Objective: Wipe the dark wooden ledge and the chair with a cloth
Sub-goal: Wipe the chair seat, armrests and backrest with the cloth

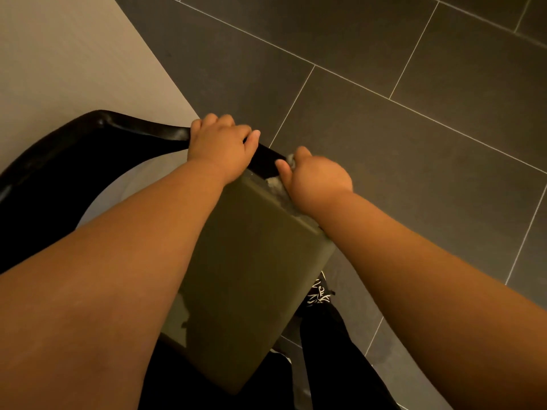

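Observation:
A chair with a curved black wooden back rail (88,134) and an olive-green seat cushion (245,261) stands right below me. My left hand (222,146) grips the black rail from above, fingers curled over its far side. My right hand (316,176) is closed round a pale grey cloth (276,184) and presses it against the rail's end, where the rail meets the cushion's corner. Only small bits of the cloth show under the hand.
A light beige surface (59,54) lies at the upper left behind the chair. Dark grey floor tiles (384,69) fill the right and top. My dark trouser leg and patterned shoe (319,291) stand just right of the seat.

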`<state>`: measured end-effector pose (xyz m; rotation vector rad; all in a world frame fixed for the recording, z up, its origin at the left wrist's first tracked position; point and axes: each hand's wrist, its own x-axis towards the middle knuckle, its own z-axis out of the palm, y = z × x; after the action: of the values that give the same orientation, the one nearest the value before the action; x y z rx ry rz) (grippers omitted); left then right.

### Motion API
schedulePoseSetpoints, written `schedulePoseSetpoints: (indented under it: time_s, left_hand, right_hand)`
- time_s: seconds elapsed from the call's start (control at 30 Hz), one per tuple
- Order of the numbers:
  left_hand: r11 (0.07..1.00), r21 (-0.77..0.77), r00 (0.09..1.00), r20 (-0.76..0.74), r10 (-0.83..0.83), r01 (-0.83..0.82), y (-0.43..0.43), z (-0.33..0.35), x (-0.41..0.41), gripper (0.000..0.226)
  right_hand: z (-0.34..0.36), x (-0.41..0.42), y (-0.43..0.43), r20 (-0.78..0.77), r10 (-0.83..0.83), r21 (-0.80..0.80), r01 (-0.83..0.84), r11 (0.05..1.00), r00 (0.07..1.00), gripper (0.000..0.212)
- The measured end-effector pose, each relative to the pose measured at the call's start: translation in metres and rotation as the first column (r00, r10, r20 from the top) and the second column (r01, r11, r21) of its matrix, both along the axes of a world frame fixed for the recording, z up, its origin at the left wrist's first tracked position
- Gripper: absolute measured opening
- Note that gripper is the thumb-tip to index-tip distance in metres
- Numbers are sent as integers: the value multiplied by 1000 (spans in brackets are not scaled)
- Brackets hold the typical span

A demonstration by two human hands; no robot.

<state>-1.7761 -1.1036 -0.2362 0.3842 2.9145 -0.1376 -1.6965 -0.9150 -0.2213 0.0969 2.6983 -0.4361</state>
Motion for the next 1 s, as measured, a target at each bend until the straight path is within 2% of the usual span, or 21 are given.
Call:
schedulePoseSetpoints:
  time_s: [0.07,0.17,0.27,0.3,0.37,0.43,0.6,0.8,0.9,1.0]
  left_hand:
    - [1000,0,1000,3,0,0,0,-1,1,59]
    - [1000,26,1000,30,-7,7,1,1,2,58]
    - [996,84,1000,23,-1,-1,-2,-1,7,55]
    - [994,112,1000,9,-8,7,-1,-2,13,54]
    - [984,175,999,-3,-39,39,5,-2,27,48]
    - [972,209,994,11,-110,105,26,0,41,46]
    - [967,140,973,53,-223,214,75,5,60,48]
    - [965,132,974,-1,-228,226,73,3,63,48]
    - [968,122,975,-25,-219,221,75,2,64,48]
    - [968,130,976,-58,-208,214,74,0,64,46]
  right_hand:
    - [-2,-4,-6,-22,45,-31,-46,998,999,41]
    - [-6,24,29,-37,23,-32,-25,999,999,43]
    - [-7,76,78,-42,52,101,-48,994,998,59]
    - [-6,87,87,-26,33,111,-30,993,999,59]
    - [-3,89,87,2,-50,56,50,997,999,44]
    - [-3,72,73,-4,-61,30,61,998,998,37]
    - [-7,50,53,-67,38,-104,-45,994,997,39]
    - [0,126,108,-43,-122,-262,107,959,992,43]
    - [-6,122,98,-46,-169,-239,153,959,985,42]
    - [-10,100,84,-108,-101,-174,81,981,989,45]
